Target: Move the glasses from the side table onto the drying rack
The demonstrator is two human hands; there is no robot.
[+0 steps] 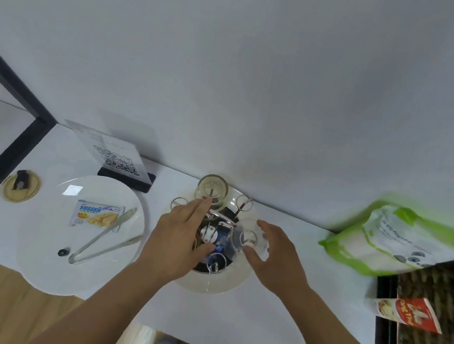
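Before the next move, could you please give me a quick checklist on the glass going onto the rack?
1. Right hand around the clear upturned glass: ok.
2. That glass fully seated on a peg: cannot tell, blurred.
3. Left hand steadying the round metal drying rack near its centre: ok.
4. Clear glass at the back sitting on its peg: ok.
5. Free pegs left on the rack: ok, wire loops showing.
6. White round plate with metal tongs apart from the rack: ok.

one head-worn wide-angle view looks steeply down, close over the white table [272, 312] against the wall [236, 69].
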